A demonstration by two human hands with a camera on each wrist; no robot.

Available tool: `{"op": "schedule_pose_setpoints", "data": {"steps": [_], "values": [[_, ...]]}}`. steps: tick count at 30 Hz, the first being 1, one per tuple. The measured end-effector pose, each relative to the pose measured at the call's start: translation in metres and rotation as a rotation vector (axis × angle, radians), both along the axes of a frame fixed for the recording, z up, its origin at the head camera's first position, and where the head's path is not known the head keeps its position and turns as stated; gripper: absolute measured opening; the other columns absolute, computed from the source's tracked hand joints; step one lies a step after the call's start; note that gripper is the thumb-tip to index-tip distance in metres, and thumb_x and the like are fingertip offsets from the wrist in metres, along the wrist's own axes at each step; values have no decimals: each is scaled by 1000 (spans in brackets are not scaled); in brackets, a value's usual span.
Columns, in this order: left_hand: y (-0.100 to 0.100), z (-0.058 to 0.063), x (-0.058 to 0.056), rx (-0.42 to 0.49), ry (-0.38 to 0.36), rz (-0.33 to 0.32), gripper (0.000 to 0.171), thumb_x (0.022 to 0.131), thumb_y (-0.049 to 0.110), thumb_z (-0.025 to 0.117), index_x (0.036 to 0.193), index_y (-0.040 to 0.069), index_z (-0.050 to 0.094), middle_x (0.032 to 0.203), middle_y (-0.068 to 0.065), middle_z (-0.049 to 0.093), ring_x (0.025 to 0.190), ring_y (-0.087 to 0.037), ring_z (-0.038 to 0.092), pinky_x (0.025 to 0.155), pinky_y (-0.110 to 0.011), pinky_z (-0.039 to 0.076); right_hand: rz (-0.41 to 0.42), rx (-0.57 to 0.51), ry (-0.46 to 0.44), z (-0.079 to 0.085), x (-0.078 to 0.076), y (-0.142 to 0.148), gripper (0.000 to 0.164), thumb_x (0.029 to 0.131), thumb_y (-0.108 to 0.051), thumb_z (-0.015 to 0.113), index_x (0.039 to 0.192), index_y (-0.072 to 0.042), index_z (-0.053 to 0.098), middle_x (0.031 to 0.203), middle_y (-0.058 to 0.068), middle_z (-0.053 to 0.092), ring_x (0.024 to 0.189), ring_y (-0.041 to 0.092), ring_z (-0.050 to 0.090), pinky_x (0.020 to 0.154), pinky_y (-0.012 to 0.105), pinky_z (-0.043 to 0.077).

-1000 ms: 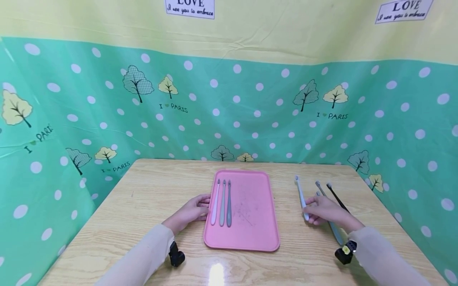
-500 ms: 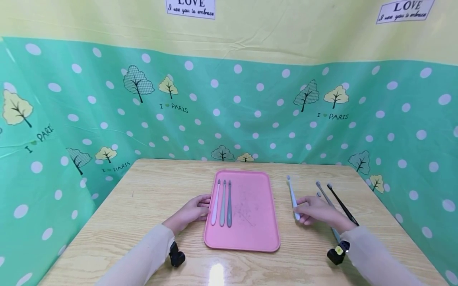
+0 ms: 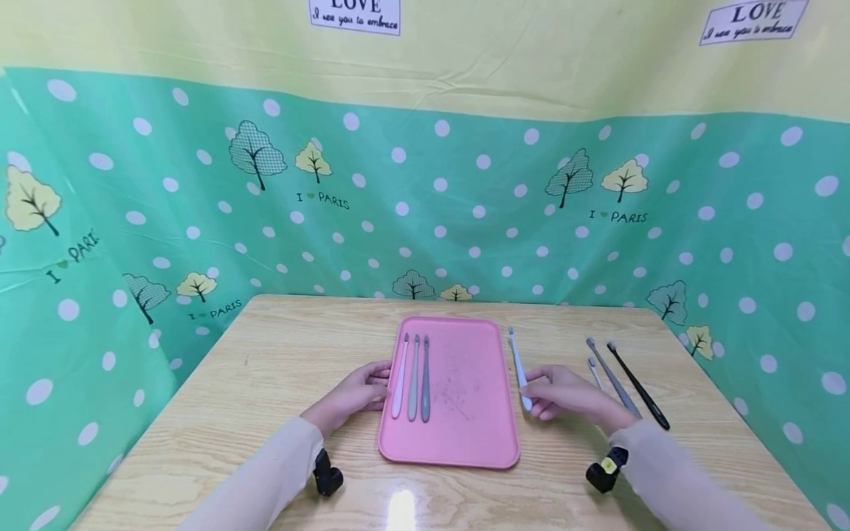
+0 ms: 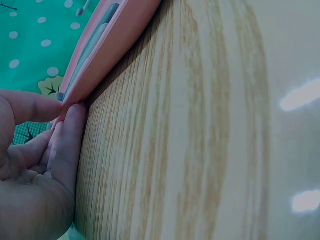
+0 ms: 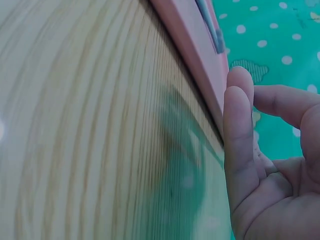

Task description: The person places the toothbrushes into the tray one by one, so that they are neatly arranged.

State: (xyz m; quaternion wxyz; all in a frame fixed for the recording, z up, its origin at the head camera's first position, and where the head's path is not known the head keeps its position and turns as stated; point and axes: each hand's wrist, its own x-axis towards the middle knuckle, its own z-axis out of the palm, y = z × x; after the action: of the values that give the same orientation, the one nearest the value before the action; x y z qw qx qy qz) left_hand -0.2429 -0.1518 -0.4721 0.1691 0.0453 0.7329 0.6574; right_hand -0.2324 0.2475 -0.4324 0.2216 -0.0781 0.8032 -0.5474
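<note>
Pinching the left rim of the pink tray [image 3: 471,439], the left hand [image 3: 357,391] keeps its thumb on top. From my distant place, I see the right hand [image 3: 564,394] well apart from it, across the tray, with thumb and fingers closed on the handle of a pale blue toothbrush [image 3: 517,363]. This one is just beside the tray's right edge, its head towards the far side; I cannot tell if it touches the wooden table [image 3: 285,354]. Inside the tray, near the left rim, lie side by side a pale lilac toothbrush [image 3: 399,383], a light grey toothbrush [image 3: 413,383] and a dark grey toothbrush [image 3: 426,383]. Further right, I find on the table a black toothbrush [image 3: 636,382], a grey toothbrush [image 3: 609,375] and a partly hidden light toothbrush [image 3: 593,366].
</note>
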Motion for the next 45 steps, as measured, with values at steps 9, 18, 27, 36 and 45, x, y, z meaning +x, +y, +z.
{"op": "schedule_pose_setpoints", "data": {"steps": [9, 18, 27, 36, 45], "values": [[-1, 1, 1, -27, -1, -3, 64, 93, 0, 60, 153, 2, 36, 136, -18, 49, 117, -29, 56, 92, -37, 59, 62, -73, -23, -3, 0, -28, 57, 95, -16, 65, 134, 18, 39, 81, 12, 68, 66, 14, 66, 61, 26, 62], [-1, 1, 1, -32, 7, 0, 64, 93, 1, 60, 152, 2, 37, 136, -17, 49, 117, -29, 56, 91, -38, 59, 81, -101, -42, -9, 0, -50, 54, 95, -15, 67, 132, 16, 42, 81, 12, 68, 64, 13, 66, 58, 24, 61], [-2, 0, 0, -25, 6, -5, 64, 93, 1, 60, 152, 1, 36, 136, -18, 48, 117, -28, 56, 91, -37, 59, 123, -95, -48, -9, 0, -71, 48, 95, -17, 67, 126, 13, 46, 82, 14, 69, 65, 16, 67, 60, 28, 62], [-2, 0, 0, -23, 10, -9, 65, 92, 0, 60, 152, -1, 35, 137, -19, 47, 117, -29, 56, 91, -37, 59, 144, -127, -82, -10, 1, -92, 44, 95, -17, 68, 123, 11, 49, 83, 16, 70, 65, 16, 68, 62, 30, 63], [-1, 0, 1, -19, 11, -8, 65, 92, -1, 59, 152, -2, 35, 136, -21, 46, 117, -30, 56, 91, -37, 59, 131, -123, -91, -9, 2, -106, 39, 95, -14, 67, 121, 10, 51, 85, 20, 69, 65, 18, 69, 63, 33, 64]]}}
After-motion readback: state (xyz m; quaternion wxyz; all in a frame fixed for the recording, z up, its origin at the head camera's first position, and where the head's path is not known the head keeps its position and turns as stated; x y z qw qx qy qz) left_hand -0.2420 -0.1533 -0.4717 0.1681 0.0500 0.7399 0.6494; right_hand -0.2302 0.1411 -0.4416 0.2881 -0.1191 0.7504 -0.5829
